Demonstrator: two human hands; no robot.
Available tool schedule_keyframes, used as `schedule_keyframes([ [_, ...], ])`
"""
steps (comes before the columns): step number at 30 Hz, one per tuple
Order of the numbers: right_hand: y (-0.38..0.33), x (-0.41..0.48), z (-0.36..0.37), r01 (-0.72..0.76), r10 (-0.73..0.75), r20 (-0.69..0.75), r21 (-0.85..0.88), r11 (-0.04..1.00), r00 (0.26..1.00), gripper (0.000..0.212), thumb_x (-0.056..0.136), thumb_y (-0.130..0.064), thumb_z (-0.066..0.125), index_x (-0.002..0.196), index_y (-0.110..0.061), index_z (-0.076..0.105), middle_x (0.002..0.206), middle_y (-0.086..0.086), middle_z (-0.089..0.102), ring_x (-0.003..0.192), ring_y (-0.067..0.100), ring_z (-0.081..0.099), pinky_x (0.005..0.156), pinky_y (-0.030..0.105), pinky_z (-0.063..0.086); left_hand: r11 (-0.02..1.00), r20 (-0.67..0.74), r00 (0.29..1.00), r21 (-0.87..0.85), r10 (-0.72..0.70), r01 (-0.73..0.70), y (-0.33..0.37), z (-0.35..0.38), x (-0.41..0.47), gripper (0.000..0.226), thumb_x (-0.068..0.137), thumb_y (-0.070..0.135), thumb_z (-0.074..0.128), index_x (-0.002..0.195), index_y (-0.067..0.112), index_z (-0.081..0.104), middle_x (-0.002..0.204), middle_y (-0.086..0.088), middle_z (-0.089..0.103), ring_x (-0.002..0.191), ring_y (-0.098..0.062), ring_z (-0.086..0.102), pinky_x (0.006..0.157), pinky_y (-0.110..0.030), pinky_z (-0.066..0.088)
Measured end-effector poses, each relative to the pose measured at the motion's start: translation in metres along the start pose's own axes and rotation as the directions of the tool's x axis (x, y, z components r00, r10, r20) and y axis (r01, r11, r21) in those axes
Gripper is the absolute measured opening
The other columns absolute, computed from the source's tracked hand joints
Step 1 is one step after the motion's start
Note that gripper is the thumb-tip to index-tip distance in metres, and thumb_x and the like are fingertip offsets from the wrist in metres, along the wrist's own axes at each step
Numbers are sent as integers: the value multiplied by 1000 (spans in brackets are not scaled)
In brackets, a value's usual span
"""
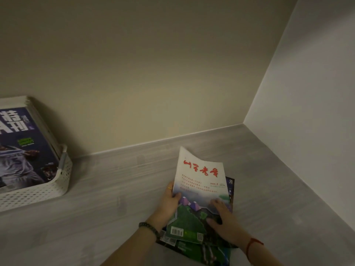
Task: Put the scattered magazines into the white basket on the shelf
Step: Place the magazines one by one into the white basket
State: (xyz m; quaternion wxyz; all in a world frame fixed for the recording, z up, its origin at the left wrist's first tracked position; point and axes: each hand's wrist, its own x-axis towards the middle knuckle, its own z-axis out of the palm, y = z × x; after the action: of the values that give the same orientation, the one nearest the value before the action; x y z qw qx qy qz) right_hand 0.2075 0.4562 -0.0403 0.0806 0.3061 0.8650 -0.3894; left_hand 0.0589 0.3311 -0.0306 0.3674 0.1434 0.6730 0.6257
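Beige back wall (134,73), white side wall (317,89)

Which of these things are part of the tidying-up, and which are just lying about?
Part of the job: white basket; the magazines in it; white magazine gripped by the left hand; dark magazines beneath it; right hand resting on its cover.
Just there: beaded bracelet; red wrist string; ring.

White-covered magazine (199,181) curls atop dark ones (197,250); white basket (59,181) left.
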Motion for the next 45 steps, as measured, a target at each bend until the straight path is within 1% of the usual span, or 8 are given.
schedule_keyframes([
  [8, -71, 21, -29, 59, 95, -297, 470, 881, 950, 48, 91, -21, 47, 135, -10, 31, 130, 13, 48, 114, 33, 50, 97, 47, 44, 935, -55, 975, -276, 218, -224, 45, -69, -33, 36, 88, -6, 42, 119, 13, 47, 111, -5, 62, 95, -16, 66, 72, -22, 57],
  [14, -187, 35, -20, 346, -186, -392, 392, 853, 901, 13, 88, -5, 53, 80, -3, 63, 47, 5, 64, 34, 4, 53, 44, 11, 46, 929, -327, 908, -173, 260, -328, 92, -175, -76, 19, 91, 8, 45, 90, 14, 63, 82, 5, 74, 72, -7, 70, 59, -14, 54],
  [18, -279, 45, 14, 439, -290, -373, 420, 795, 881, 14, 84, -1, 57, 75, 5, 65, 60, 23, 61, 39, 13, 52, 48, 24, 50, 936, -578, 768, -22, 276, -352, 116, -264, -101, 14, 89, 11, 51, 83, 15, 63, 93, -4, 66, 82, -15, 60, 69, -18, 52],
  [22, -374, 48, 53, 556, -371, -449, 406, 725, 813, 13, 81, 7, 57, 87, 7, 68, 72, 34, 64, 47, 31, 56, 41, 4, 42, 923, -706, 630, 93, 325, -373, 145, -350, -126, 11, 86, 10, 55, 94, 10, 63, 105, -5, 62, 96, -21, 57, 88, -35, 47],
  [27, -455, 65, 102, 607, -386, -503, 412, 679, 774, 15, 79, 6, 61, 92, 9, 67, 85, 24, 68, 66, 22, 59, 48, 1, 43, 926, -772, 542, 157, 332, -343, 165, -438, -139, 21, 86, 15, 57, 103, 5, 64, 107, -9, 64, 89, -21, 62, 71, -25, 56],
  [32, -489, 84, 147, 552, -347, -476, 408, 727, 808, 18, 79, 1, 63, 95, 6, 67, 81, 4, 64, 45, -2, 54, 41, -1, 38, 953, -800, 533, 156, 275, -258, 153, -487, -131, 22, 85, 12, 57, 105, 6, 64, 101, -4, 64, 89, -21, 60, 75, -31, 52],
  [39, -476, 116, 194, 336, -184, -368, 408, 849, 911, 10, 79, 0, 62, 74, 3, 69, 55, 8, 62, 38, 3, 52, 36, 2, 38, 987, -819, 571, -39, 56, -153, 101, -509, -107, 7, 79, 4, 63, 82, 11, 64, 97, -10, 64, 96, -34, 62, 90, -49, 51],
  [45, -460, 133, 209, 251, -97, -425, 325, 912, 900, 16, 75, -13, 69, 67, 1, 69, 63, 13, 63, 52, 17, 50, 49, 16, 39, 990, -863, 499, 2, 73, -140, 77, -505, -95, 18, 74, 1, 68, 67, 15, 58, 84, -10, 64, 83, -29, 62, 84, -40, 52],
])
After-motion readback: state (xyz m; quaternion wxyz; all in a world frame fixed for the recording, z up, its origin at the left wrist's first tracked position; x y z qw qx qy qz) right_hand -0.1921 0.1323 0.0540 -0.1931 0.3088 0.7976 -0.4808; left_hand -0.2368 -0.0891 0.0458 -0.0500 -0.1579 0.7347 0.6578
